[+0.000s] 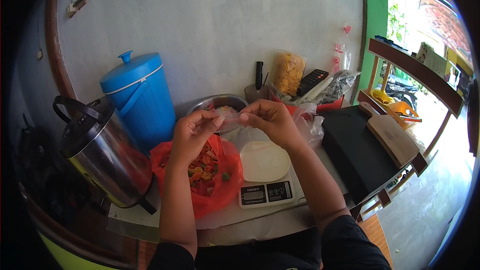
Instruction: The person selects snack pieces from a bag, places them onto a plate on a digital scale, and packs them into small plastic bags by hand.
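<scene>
Between my hands is a small clear plastic bag (230, 122), stretched along its top edge. My left hand (194, 132) pinches one side with thumb and forefinger, and my right hand (271, 123) pinches the other. Under my left forearm an open red plastic bag (227, 190) holds colourful dry snack pieces (204, 169), some wheel-shaped. A white digital kitchen scale (265, 162) sits below my right hand; its display is too dim to read. Behind the hands stands a metal bowl (212, 101), partly hidden, with small packets or plastic inside.
A steel pot with a black lid (107, 145) and a blue drinks cooler (142, 100) stand left. At the back right, a red tray (327, 105) holds yellow chips (290, 72), a calculator (313, 82) and plastic bags. A wooden cutting board (392, 137) rests on a black surface (347, 150).
</scene>
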`<state>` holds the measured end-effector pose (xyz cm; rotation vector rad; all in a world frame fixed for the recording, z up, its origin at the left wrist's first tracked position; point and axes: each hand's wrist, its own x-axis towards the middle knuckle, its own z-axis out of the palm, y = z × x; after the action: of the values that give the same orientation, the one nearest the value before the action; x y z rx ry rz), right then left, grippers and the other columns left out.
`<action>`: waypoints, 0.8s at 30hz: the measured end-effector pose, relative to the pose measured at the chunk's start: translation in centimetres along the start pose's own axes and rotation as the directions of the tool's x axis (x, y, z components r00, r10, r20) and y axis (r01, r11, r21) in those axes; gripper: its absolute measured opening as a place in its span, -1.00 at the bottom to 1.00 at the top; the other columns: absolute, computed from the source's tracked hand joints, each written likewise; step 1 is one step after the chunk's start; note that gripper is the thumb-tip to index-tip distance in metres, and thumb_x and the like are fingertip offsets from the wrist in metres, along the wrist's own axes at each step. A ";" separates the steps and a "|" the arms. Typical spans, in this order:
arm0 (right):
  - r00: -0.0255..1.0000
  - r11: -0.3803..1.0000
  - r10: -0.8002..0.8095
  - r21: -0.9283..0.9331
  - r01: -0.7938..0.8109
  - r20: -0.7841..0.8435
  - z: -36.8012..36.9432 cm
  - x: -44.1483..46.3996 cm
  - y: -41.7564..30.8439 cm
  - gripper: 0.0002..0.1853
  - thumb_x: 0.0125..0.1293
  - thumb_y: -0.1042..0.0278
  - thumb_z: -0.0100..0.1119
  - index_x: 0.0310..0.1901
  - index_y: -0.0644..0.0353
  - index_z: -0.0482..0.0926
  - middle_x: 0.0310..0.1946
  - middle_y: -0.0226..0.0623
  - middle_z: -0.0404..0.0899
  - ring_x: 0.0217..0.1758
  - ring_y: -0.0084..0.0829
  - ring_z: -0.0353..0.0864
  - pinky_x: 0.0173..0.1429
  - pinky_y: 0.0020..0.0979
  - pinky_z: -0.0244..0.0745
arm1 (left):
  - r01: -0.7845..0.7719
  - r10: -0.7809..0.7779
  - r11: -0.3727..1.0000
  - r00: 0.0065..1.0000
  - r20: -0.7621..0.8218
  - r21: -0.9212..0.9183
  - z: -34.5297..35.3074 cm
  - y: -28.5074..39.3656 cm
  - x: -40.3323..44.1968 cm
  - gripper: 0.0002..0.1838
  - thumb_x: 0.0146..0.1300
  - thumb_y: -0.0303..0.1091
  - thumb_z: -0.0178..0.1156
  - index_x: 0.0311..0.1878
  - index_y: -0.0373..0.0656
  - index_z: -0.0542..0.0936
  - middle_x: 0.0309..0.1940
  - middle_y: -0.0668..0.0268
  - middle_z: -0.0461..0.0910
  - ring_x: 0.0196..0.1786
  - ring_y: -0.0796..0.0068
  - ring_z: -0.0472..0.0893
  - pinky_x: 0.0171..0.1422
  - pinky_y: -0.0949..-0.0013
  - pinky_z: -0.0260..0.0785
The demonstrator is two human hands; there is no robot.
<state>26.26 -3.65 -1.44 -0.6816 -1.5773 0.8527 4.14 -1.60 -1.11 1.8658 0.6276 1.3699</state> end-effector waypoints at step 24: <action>0.979 0.956 -0.172 -0.259 0.140 -0.105 1.2 -0.4 -0.2 -0.86 0.23 0.44 0.36 -0.18 0.20 0.68 -0.25 -0.41 0.71 -0.24 -0.65 0.61 -0.16 -0.54 0.46 | 0.000 0.004 0.996 0.999 0.040 -0.092 -0.7 0.6 -0.1 -0.74 0.21 -0.46 0.38 -0.05 -0.27 0.60 -0.29 0.27 0.70 -0.22 0.59 0.65 -0.07 0.51 0.47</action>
<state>25.18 -4.26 -1.64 -0.7630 -1.6142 0.4877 3.42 -1.87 -0.59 1.8164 0.5343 1.3371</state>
